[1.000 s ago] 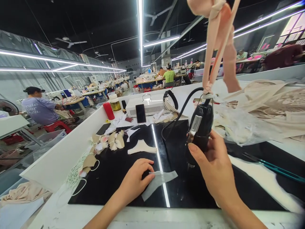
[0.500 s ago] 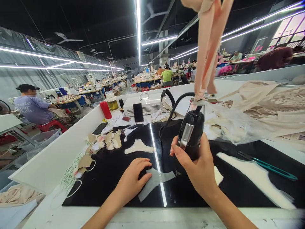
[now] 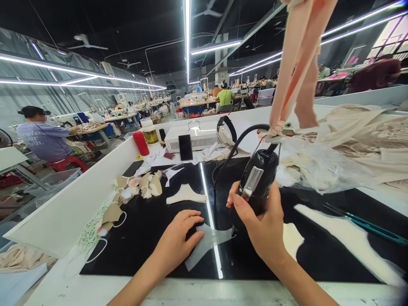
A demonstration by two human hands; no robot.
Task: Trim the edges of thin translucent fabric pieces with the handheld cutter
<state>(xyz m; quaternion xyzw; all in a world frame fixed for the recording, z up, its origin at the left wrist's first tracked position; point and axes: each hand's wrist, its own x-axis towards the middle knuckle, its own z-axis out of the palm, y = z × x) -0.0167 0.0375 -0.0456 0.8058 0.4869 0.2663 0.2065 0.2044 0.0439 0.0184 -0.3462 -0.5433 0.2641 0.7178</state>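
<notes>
My right hand [image 3: 263, 223] is wrapped round a black electric hand cutter [image 3: 256, 176] with a silver lever on its side and a thick cord at its top. Its lower end is hidden behind my hand, so I cannot see a blade. Pink fabric strips [image 3: 296, 72] are tied to its top and hang from above. My left hand [image 3: 181, 233] lies flat, fingertips on a translucent grey curved piece [image 3: 208, 242]. The tip of that piece reaches the cutter's foot. Right of my right hand lies a cream piece [image 3: 292, 240], partly hidden by it.
A black mat [image 3: 140, 238] covers the bench. On it lie a stack of white cut pieces [image 3: 186, 194], a long white piece [image 3: 344, 233] and teal-handled tweezers [image 3: 378, 227]. Behind stand a white vented box [image 3: 204, 142] and a phone [image 3: 185, 147]. Plastic-bagged pieces [image 3: 318, 165] sit right.
The cutter's top has tilted a little to the right, and the hanging pink strips have shifted right with it. More of the cream piece shows. My left hand stays on the grey piece.
</notes>
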